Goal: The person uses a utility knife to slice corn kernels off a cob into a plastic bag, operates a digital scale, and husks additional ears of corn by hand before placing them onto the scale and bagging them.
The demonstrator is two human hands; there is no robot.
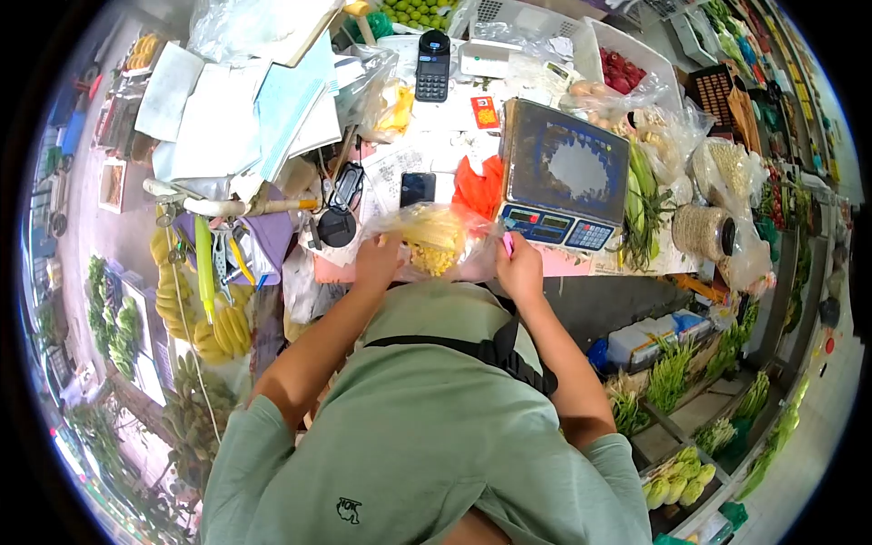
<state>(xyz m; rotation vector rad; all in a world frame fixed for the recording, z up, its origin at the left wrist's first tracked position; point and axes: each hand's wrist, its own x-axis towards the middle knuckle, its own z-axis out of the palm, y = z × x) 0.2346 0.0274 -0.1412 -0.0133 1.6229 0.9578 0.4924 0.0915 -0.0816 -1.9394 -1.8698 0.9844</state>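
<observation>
A clear plastic bag [434, 238] with yellow kernels and pale yellow pieces lies at the table's front edge. My left hand [378, 262] is closed at the bag's left side, its fingers on the plastic. At the right side, my right hand [519, 265] is closed round a small pink object [508, 243], whose lower part the fingers hide. Just beyond the bag are a dark phone [418, 189] and a red plastic bag [480, 188]. A digital scale [565, 173] stands beyond my right hand.
Papers [218, 109] are heaped at the back left, near a card terminal [432, 68]. Green corn [641, 195] and a jar [704, 232] stand right of the scale. Bananas [222, 334] hang at the left. Leafy vegetables [670, 377] fill crates below the table at right.
</observation>
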